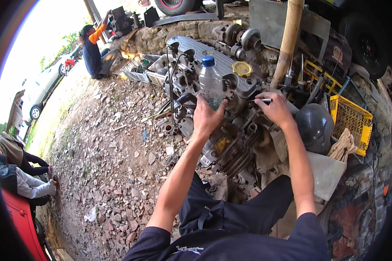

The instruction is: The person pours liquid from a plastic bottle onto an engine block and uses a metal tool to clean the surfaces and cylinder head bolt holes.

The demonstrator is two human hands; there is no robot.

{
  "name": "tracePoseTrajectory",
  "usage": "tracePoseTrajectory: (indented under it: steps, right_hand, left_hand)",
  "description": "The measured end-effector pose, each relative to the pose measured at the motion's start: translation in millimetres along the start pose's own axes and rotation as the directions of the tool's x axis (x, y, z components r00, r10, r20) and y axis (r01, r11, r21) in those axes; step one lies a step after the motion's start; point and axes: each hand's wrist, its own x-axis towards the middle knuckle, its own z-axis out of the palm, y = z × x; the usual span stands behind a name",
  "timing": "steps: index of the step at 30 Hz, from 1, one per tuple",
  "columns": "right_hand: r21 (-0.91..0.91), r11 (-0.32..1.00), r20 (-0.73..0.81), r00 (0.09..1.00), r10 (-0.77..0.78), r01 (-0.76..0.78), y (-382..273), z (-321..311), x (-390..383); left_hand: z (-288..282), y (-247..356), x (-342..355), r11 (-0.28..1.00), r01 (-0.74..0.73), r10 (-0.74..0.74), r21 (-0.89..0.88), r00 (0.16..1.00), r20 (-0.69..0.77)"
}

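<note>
Left grip curled round clear bottle, right grip pinching slim tool, engine beyond

bottle: smooth glossy plastic | engine cover: matt ribbed metal | helmet: glossy

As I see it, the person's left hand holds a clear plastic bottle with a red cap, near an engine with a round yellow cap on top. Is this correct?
Not entirely: the clear plastic bottle has a blue cap, not a red one, as the head view shows. The left hand does hold it near the engine with the round yellow cap on top.
</note>
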Motion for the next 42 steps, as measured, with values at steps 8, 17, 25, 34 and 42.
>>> tracePoseTrajectory:
  steps: [8,17,25,34,42]
  right_hand:
    - [-0.043,0.997,0.346,0.937,-0.05,0.069,26,-23,43]
    - [-0.099,0.971,0.09,0.974,-0.207,0.216,33,-6,28]
    - [-0.061,0.984,0.128,0.979,-0.158,0.167,13,13,10]
    - [-0.053,0.998,-0.099,0.995,-0.019,0.013,6,25,-10]
    - [0.032,0.999,-0.057,0.998,0.028,-0.027,6,16,-18]
  left_hand:
    - [-1,5,0,0.998,-0.014,0.013,-0.06,1.0,-0.014]
    - [0,2,0,0.999,-0.011,0.011,-0.033,1.0,0.0]
    - [1,-4,1,0.999,-0.042,0.041,-0.034,0.999,-0.019]
    - [-1,4,-1,0.999,0.006,-0.006,-0.031,1.0,0.006]
    - [-1,5,2,0.999,-0.009,0.01,-0.054,1.0,0.022]
